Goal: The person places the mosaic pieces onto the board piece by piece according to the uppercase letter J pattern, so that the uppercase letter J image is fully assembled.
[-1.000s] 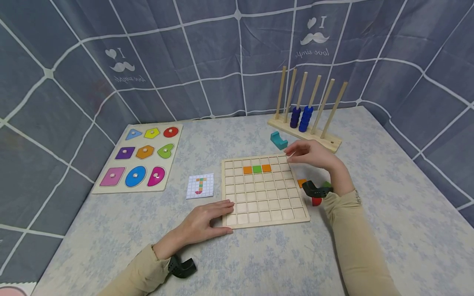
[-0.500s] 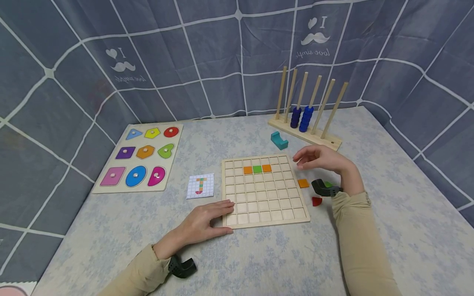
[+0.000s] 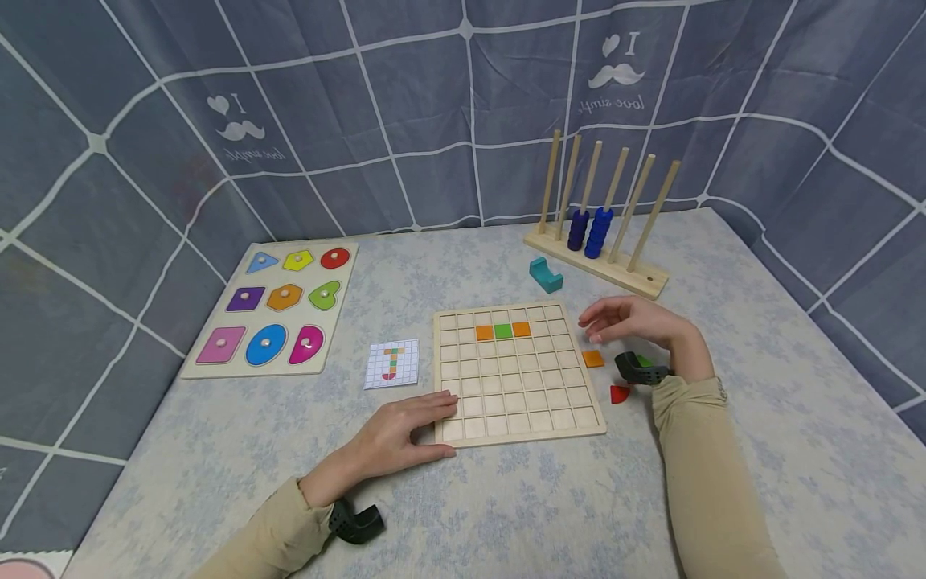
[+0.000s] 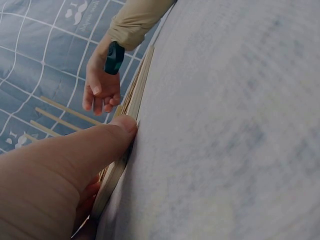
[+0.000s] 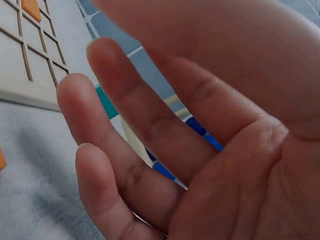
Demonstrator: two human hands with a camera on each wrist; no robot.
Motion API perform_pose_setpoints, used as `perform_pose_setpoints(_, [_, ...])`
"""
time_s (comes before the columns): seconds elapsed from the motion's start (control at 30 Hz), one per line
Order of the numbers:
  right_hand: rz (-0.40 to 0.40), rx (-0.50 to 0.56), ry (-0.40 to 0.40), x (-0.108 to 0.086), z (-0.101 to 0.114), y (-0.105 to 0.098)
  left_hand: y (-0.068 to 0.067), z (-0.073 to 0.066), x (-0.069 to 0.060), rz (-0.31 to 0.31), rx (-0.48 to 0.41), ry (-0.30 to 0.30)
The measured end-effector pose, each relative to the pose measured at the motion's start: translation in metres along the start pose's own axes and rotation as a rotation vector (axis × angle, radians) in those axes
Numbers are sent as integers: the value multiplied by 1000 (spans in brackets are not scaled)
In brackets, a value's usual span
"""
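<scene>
A wooden grid board (image 3: 517, 402) lies on the table with an orange tile (image 3: 484, 333), a green tile (image 3: 502, 330) and a second orange tile (image 3: 521, 329) side by side in one row. My left hand (image 3: 394, 434) rests at its near left corner, fingers on the left edge, thumb by the near edge. Beyond the right edge hovers my right hand (image 3: 637, 322), its fingers loosely bent; the right wrist view shows a bare palm. Below it lie a loose orange tile (image 3: 593, 359), a red quarter-round piece (image 3: 619, 394) and a green piece (image 3: 644, 361), partly hidden by the wrist camera.
A small card (image 3: 391, 364) with a printed coloured pattern lies left of the board. Farther left is a knobbed shape puzzle (image 3: 275, 314). At the back right stand a peg rack (image 3: 600, 261) with blue beads and a teal block (image 3: 546, 275).
My right hand has drawn back from the board's far right corner, moving right and slightly nearer, uncovering the loose orange tile. The left hand and the tiles on the board stay put.
</scene>
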State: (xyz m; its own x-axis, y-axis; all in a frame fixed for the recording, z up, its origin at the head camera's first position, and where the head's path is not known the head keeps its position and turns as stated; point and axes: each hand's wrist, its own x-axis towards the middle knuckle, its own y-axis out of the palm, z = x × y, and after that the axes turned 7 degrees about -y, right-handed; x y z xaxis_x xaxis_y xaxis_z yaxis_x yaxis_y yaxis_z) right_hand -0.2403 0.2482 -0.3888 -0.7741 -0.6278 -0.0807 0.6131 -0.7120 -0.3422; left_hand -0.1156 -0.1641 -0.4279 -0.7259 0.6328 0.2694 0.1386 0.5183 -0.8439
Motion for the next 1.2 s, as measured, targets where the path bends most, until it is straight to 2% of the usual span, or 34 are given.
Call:
perform_pose_setpoints(0.43, [39,62,9,-1,-15,0,0,0,0,-4,-3,6])
perform_pose_setpoints(0.67, [78,78,-36,-2,-21,-1,0,0,0,0,-5,3])
perform_pose_setpoints(0.9, [31,77,88,-2,-21,1,-1,0,0,2,-7,2])
perform_pose_setpoints(1.2, [48,54,107,0,-19,1,0,1,0,-3,-6,1])
